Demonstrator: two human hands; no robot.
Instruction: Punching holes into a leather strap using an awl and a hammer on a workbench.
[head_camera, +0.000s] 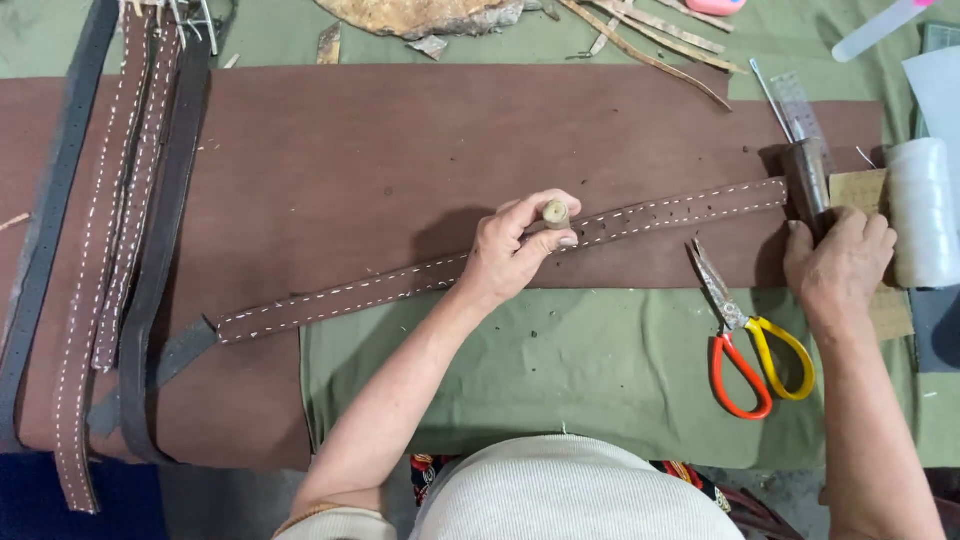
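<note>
A long brown leather strap (640, 218) with white stitching and small punched holes lies slantwise across a brown leather sheet (400, 140). My left hand (515, 250) rests on the strap's middle and grips a small wooden-handled tool (556, 213) upright against it. My right hand (838, 268) is closed around a dark cylindrical tool (807, 180) at the strap's right end, over a piece of cardboard (858, 190).
Scissors (745, 335) with one red and one yellow handle lie on the green cloth (560, 360) between my hands. A spool of white thread (922, 210) stands at the right. Several stitched straps (110, 230) lie at the left. Leather scraps (640, 35) sit at the back.
</note>
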